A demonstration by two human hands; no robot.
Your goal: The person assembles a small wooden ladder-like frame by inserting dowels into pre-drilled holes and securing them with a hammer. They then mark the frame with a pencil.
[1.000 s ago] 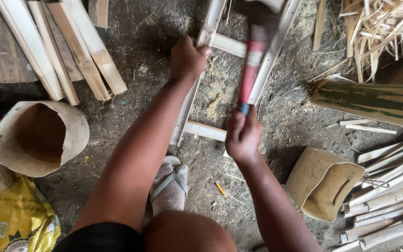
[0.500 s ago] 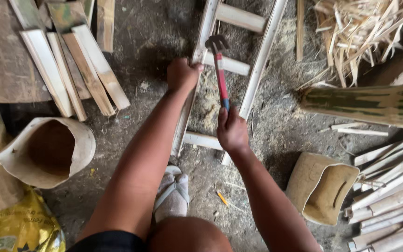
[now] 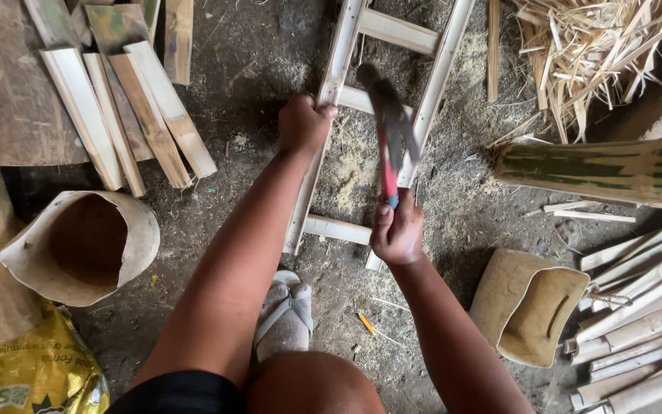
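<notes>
A yellow bag (image 3: 32,376) with green print lies at the bottom left, beside a curled tan sheet (image 3: 78,245). The pale bamboo ladder frame (image 3: 331,138) lies flat on the dirt floor (image 3: 254,61), with rungs across two rails. The left hand (image 3: 304,123) is clenched on its left rail. The right hand (image 3: 398,230) is wrapped around a red-handled hammer (image 3: 388,130), blurred above the frame.
</notes>
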